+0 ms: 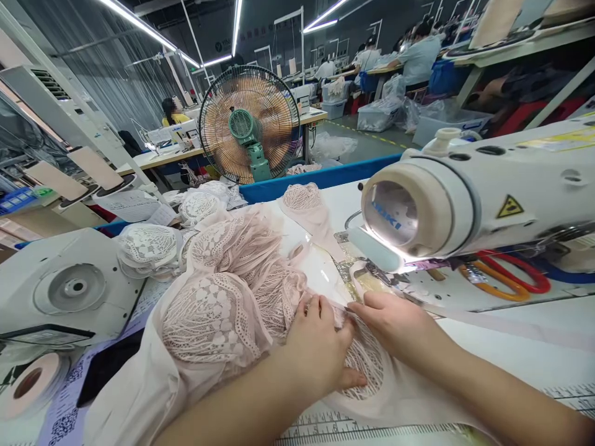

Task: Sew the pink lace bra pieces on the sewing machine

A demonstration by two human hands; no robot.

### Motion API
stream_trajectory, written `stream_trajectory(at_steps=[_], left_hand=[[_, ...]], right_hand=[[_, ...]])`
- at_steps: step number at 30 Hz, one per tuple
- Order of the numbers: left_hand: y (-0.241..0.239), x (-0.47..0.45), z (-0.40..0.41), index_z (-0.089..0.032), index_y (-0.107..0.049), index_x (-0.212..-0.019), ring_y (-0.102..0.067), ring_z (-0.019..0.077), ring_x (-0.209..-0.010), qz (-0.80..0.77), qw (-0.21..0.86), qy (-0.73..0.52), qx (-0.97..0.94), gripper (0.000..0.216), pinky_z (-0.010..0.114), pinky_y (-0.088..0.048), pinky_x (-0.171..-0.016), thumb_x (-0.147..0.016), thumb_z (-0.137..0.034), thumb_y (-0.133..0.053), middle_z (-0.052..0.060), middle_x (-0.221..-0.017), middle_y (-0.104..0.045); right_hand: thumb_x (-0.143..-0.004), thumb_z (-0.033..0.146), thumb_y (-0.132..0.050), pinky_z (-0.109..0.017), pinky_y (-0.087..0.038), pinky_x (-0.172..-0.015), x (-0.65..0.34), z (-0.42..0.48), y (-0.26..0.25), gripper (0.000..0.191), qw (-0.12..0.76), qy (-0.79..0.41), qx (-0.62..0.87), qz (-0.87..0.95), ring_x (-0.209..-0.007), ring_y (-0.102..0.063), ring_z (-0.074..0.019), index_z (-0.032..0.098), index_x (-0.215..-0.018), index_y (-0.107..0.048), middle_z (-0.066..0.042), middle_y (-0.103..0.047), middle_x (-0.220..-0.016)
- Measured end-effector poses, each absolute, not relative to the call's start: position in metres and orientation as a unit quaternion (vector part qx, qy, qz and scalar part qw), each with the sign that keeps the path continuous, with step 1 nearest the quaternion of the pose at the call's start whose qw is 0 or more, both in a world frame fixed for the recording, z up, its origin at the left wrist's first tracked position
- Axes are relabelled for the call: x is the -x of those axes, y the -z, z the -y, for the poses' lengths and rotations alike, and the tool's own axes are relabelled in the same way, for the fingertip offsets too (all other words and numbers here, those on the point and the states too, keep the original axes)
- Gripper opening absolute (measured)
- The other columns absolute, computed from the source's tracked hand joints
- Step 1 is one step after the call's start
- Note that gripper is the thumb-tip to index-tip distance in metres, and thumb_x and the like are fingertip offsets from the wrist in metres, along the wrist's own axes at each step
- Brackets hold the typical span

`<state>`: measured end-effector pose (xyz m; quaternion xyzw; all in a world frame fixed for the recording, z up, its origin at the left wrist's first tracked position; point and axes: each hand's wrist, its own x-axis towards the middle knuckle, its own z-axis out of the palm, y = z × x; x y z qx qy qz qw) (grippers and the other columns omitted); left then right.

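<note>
L fingers (325, 306), R fingers (360, 311) on bra (372, 365); bg bin (372, 121) w/ plastic (394, 91).

The left hand (318, 347) partly hides 1 lace cup (372, 359) (the sewing machine (493, 179) runs off right).

The left hand (320, 350) lies spread over a pink lace cup (372, 371); just beside it, the right hand (400, 319) pinches the cup's edge. Beyond the right hand is a sewing machine (432, 192) (lamp lit); left of the left hand, a garment heap (209, 316).
</note>
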<state>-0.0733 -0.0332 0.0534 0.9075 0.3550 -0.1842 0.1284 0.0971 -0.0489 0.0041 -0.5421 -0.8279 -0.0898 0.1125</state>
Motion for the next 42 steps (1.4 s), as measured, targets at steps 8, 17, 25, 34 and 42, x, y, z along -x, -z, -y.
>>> stream_trajectory(at_steps=[8,17,25,34,42], left_hand=[[-0.052,0.071,0.033,-0.021,-0.025,-0.141,-0.016,0.0398,-0.134,-0.352,0.113,0.187,-0.910,0.081,0.054,-0.020,-0.104,-0.076,-0.063,-0.049,0.025,-0.144,-0.023],[-0.048,0.069,0.034,-0.015,-0.037,-0.136,-0.015,0.0369,-0.135,-0.351,0.089,0.158,-0.918,0.078,0.060,-0.011,-0.105,-0.078,-0.067,-0.041,0.023,-0.145,-0.022],[-0.035,0.064,0.047,-0.006,-0.028,-0.139,-0.023,0.0392,-0.130,-0.316,0.101,0.111,-0.937,0.091,0.056,-0.026,-0.103,-0.076,-0.071,-0.038,0.025,-0.139,-0.033],[-0.029,0.067,0.049,-0.017,-0.020,-0.143,-0.013,0.0444,-0.133,-0.309,0.113,0.129,-0.936,0.091,0.069,-0.010,-0.098,-0.074,-0.074,-0.037,0.027,-0.143,-0.021],[-0.032,0.065,0.051,-0.019,-0.017,-0.143,-0.011,0.0438,-0.133,-0.318,0.115,0.135,-0.931,0.090,0.067,-0.011,-0.099,-0.074,-0.074,-0.037,0.026,-0.144,-0.021]], right_hand=[[-0.077,0.009,-0.040,-0.027,-0.018,-0.049,-0.115,0.057,0.003,0.023,0.109,0.098,0.533,0.834,-0.057,-0.041,-0.0150,0.019,-0.073,-0.061,-0.001,-0.047,-0.062],[-0.076,0.006,-0.039,-0.028,-0.016,-0.047,-0.122,0.066,-0.011,0.026,0.114,0.125,0.516,0.840,-0.051,-0.036,-0.0139,0.020,-0.068,-0.058,0.000,-0.041,-0.058],[-0.071,0.011,-0.046,-0.025,-0.013,-0.045,-0.113,0.058,-0.009,0.019,0.123,0.125,0.537,0.825,-0.051,-0.039,-0.0129,0.022,-0.075,-0.061,0.000,-0.045,-0.059],[-0.072,0.011,-0.050,-0.025,-0.014,-0.047,-0.105,0.054,-0.004,0.017,0.095,0.106,0.545,0.826,-0.054,-0.039,-0.0127,0.022,-0.071,-0.062,0.001,-0.046,-0.060],[-0.072,0.006,-0.048,-0.027,-0.020,-0.048,-0.112,0.056,-0.008,0.019,0.082,0.085,0.529,0.840,-0.055,-0.041,-0.0134,0.019,-0.063,-0.058,-0.001,-0.048,-0.061]])
